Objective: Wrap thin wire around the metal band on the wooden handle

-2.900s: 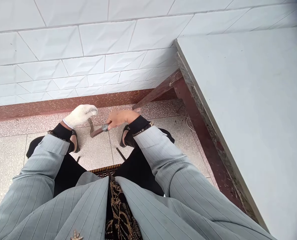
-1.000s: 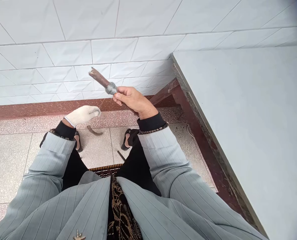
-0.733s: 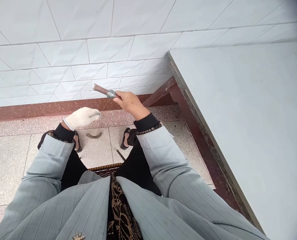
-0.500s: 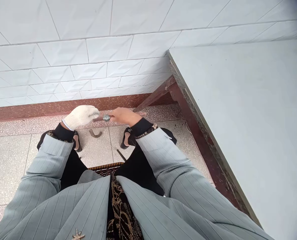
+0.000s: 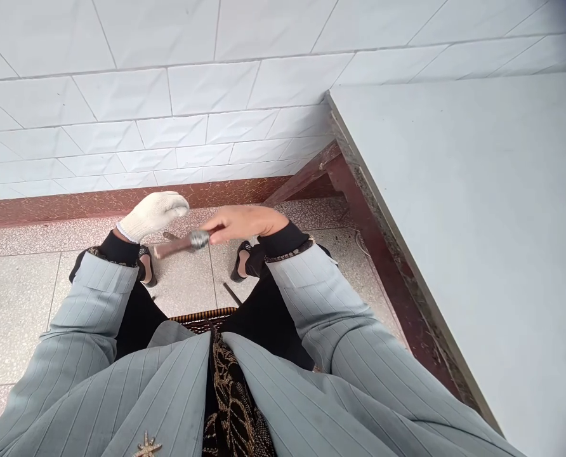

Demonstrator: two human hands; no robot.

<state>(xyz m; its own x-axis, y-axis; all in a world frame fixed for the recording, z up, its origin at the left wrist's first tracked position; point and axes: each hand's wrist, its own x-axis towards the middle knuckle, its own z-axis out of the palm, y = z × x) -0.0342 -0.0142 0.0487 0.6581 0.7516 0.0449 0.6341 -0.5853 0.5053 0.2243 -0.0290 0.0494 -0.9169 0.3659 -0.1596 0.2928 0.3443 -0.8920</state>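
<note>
My right hand [image 5: 245, 223] is wrapped round a brown wooden stick [image 5: 174, 247], whose free end points left and slightly down toward me. A bulge of silvery wire [image 5: 198, 239] is wound about the stick just beside my fingers. To the left, my left hand [image 5: 153, 213], in a white knitted glove, is closed in a pinch above the stick's free end. The thin strand between glove and coil shows in earlier pictures but is too fine to follow now. A curved brown piece [image 5: 169, 235] on the floor is mostly hidden behind the stick.
A white-topped table [image 5: 464, 241] with a reddish-brown frame [image 5: 382, 247] stands close on my right. Ahead rises a white tiled wall [image 5: 121, 95]. Below me are a woven seat's edge [image 5: 202, 314], a dark rod [image 5: 232, 293] and the speckled floor [image 5: 16, 298].
My right hand swung the stick up toward the wall, then back down; its free end now points down-left. The gloved left hand stayed nearly in place, closed throughout.
</note>
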